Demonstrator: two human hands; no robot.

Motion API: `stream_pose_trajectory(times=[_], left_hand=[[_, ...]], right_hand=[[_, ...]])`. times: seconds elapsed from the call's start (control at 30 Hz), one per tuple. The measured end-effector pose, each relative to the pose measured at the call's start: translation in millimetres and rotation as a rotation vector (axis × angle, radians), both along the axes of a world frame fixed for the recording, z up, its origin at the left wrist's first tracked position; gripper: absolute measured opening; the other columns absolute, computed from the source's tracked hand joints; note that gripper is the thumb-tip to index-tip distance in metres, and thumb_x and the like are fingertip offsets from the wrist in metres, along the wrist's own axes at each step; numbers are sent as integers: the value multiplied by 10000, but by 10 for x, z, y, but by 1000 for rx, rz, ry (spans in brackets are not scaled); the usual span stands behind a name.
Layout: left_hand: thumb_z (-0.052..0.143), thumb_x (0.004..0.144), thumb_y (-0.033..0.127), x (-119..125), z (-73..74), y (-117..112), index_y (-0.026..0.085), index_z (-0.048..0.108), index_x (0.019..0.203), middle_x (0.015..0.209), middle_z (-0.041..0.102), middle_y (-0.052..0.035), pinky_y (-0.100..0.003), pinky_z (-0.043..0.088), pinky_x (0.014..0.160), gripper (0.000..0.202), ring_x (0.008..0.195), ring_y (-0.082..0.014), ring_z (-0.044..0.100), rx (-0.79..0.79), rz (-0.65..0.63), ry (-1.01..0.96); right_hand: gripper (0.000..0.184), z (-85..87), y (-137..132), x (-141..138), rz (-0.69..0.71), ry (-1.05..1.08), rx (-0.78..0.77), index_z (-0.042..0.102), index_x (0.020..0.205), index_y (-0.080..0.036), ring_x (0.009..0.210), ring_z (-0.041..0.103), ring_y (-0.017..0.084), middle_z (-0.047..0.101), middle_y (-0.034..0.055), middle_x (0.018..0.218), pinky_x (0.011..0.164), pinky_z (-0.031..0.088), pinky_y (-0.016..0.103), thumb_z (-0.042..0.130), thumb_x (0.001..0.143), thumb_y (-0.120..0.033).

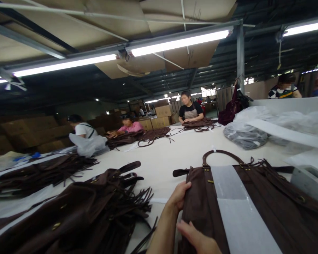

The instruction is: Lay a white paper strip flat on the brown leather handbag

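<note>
A dark brown handbag [201, 208] lies on the white table at the right, its curved handle [224, 152] pointing away from me. White paper strips [237, 208] run down over its front. My left hand [180, 194] grips the bag's left edge, with the thumb at the top side and the other fingers partly hidden. Closer to me, my right hand [197, 238] rests against the same edge with its fingers stretched out. Its lower part is cut off by the frame.
More brown bags with fringes [84, 208] are piled at the left. Plastic-wrapped bundles [246, 132] and a grey tape dispenser-like object [311, 183] stand at the right. Across the white table [148, 158], several people handle brown bags. Cartons [163, 121] are stacked behind them.
</note>
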State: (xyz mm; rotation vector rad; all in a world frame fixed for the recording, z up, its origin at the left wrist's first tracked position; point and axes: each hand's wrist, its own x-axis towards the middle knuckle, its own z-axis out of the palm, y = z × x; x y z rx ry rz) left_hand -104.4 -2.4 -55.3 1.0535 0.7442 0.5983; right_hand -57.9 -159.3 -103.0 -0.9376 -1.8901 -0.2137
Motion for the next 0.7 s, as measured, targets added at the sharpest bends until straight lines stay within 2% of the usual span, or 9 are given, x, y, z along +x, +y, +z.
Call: stream_pose_trajectory(times=[0.1,0.17,0.23,0.33,0.4,0.47,0.6,0.7], left_hand=[[575,820,325,-47,-123,-89,105,617,848,735,694,-97,-314,515,722,226,701,-202,659,-84,14,-36],[545,845,384,-157,-137,-152,100,620,852,734,685,-105,-319,516,695,294,704,-213,658,-124,-14,-66],[570,832,359,-332,-110,-223,111,619,871,749,677,-80,-275,501,645,255,690,-186,649,-129,-29,-96],[588,815,305,-659,-51,-394,144,609,853,737,650,-20,-200,454,580,167,629,-117,609,-108,-34,-114],[593,806,285,-857,-16,-560,139,610,831,743,639,-22,-198,443,579,149,615,-108,590,-115,-104,-100],[629,736,196,-1000,16,-740,120,625,850,778,642,-43,-217,449,633,137,660,-122,597,-118,-201,-93],[643,517,64,-1103,85,-990,91,649,1002,910,655,-73,-261,431,812,486,869,-184,598,-55,-347,-135],[634,493,6,-1074,119,-1045,139,653,1049,960,647,-36,-222,407,806,572,942,-170,566,70,-365,-98]], right_hand=[[713,213,-211,152,116,182,-256,376,1415,-169,1206,529,133,582,24,1312,1012,416,228,371,717,-22],[767,256,-281,140,157,260,-333,385,1414,-190,1230,506,134,580,13,1315,1029,403,253,365,666,-21],[792,252,-312,95,177,301,-377,390,1416,-199,1249,488,142,562,13,1335,1048,383,284,366,644,-23],[796,234,-329,54,182,332,-401,392,1421,-209,1262,477,155,527,12,1371,1063,367,309,372,646,-27],[789,235,-338,55,185,332,-398,391,1424,-219,1259,481,160,522,8,1375,1066,364,315,374,659,-29],[772,245,-355,68,191,306,-382,399,1422,-224,1266,471,170,509,7,1386,1072,356,331,379,675,-29],[768,271,-396,83,167,263,-361,395,1422,-223,1288,435,170,489,11,1400,1069,350,335,369,686,-5],[813,240,-397,75,95,202,-345,321,1456,-221,1269,459,139,517,8,1378,1050,385,284,351,679,19]])
